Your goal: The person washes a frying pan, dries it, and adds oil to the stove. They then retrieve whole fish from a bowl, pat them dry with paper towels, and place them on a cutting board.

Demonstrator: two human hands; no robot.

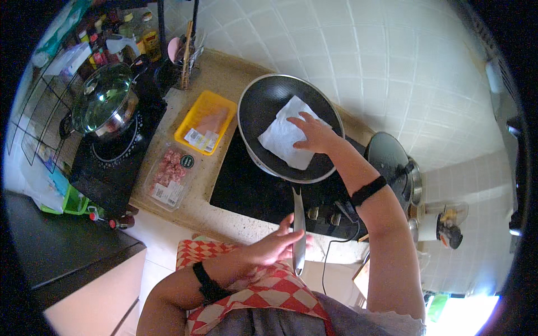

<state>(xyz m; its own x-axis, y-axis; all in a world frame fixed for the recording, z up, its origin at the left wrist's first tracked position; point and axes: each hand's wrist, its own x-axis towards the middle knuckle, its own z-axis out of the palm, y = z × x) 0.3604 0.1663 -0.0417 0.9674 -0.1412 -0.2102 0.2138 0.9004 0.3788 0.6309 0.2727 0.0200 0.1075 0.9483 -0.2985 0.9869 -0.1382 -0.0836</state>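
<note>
A dark-coated wok (269,96) with a pale rim sits on the black cooktop (239,185). Its metal handle (299,248) points toward me. My left hand (275,248) is around that handle, with the thumb across it and the fingers partly hidden behind. Inside the wok lies a crumpled white paper towel (281,134). My right hand (313,134) is over the towel with its fingers spread, and appears to rest on it.
Left of the cooktop are a yellow tray of raw meat (208,122) and a clear pack of minced meat (168,176), both labelled. Farther left stands a glass-lidded pot (103,101). A glass lid (386,164) leans at right; a black cord (330,252) hangs over the front edge.
</note>
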